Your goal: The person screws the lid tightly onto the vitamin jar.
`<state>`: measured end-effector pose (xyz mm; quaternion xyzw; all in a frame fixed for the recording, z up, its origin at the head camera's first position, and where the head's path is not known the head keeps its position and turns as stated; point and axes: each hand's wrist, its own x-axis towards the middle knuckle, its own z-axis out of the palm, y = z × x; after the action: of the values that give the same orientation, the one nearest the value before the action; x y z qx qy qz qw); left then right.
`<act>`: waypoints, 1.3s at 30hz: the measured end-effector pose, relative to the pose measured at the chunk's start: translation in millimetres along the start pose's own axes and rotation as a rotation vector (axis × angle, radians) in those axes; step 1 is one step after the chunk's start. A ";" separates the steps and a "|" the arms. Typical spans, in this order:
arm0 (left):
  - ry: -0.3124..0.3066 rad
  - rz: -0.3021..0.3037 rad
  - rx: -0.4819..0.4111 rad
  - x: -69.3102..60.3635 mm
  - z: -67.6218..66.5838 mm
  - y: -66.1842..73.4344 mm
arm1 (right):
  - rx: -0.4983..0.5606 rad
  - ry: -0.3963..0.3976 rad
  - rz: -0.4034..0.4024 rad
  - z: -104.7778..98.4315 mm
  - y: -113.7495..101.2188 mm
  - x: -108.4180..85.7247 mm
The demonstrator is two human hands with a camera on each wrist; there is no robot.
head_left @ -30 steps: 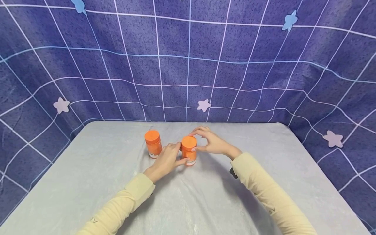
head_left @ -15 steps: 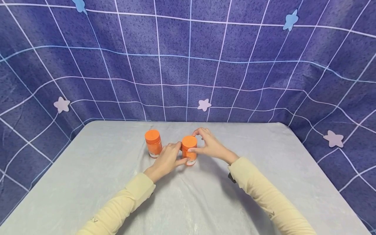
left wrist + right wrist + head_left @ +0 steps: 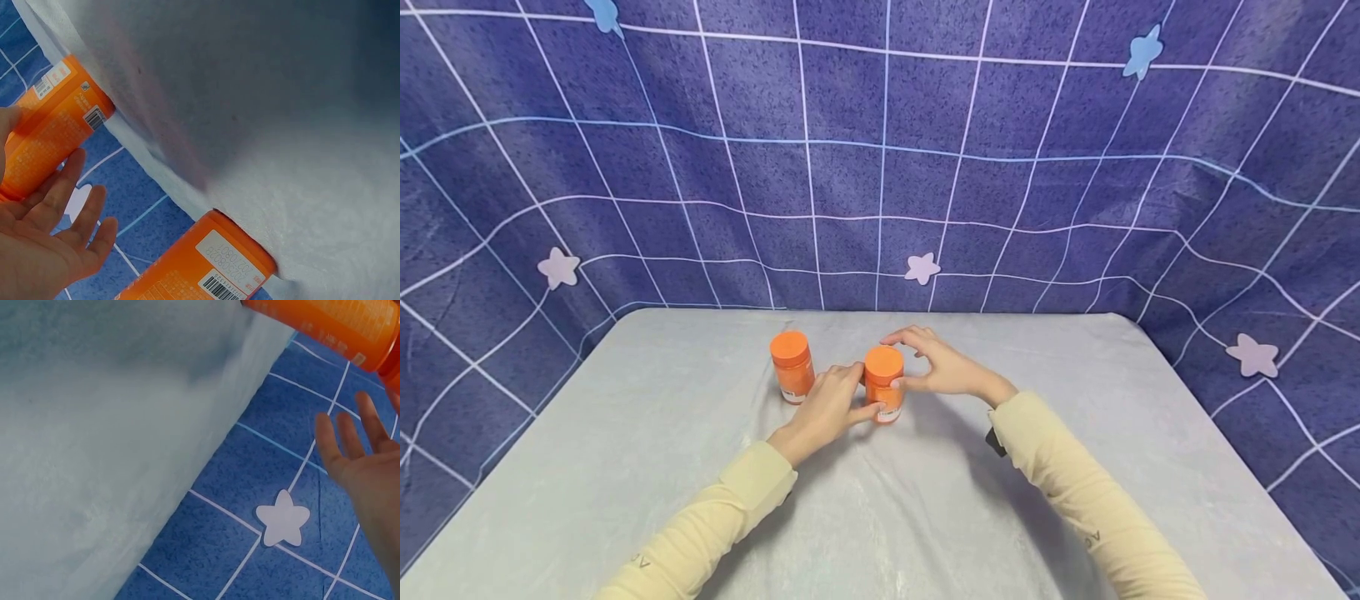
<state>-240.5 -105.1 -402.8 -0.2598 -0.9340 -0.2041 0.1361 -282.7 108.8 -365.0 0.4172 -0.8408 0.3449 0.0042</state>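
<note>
In the head view, an orange jar (image 3: 883, 396) with a white barcode label stands upright on the grey-covered table. My left hand (image 3: 826, 410) grips its body, thumb in front and fingers around the left side. Up at the jar's orange lid (image 3: 883, 362), my right hand (image 3: 945, 367) holds the rim between thumb and forefinger. The left wrist view shows the gripped jar (image 3: 53, 125) beside my left hand (image 3: 59, 231). In the right wrist view, the lid (image 3: 391, 370) is partly cut off above my right hand (image 3: 369, 456).
A second, similar orange jar (image 3: 792, 368) stands with its lid on, just left of the gripped one. Behind the table (image 3: 625, 467) hangs a blue gridded cloth (image 3: 850, 183) with star shapes. The cloth also runs along both sides.
My right hand's thumb and forefinger shifted around the lid's rim, with the wrist drawing slightly left, then returning right. The left hand and both jars stayed in place.
</note>
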 end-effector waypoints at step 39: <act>0.008 0.004 0.015 -1.5 1.5 -0.9 | -0.078 0.157 0.075 18.4 -7.4 -4.8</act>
<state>-239.9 -105.8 -405.0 -0.2597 -0.9345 -0.1976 0.1421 -269.3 98.3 -376.1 0.3564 -0.8657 0.3437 0.0733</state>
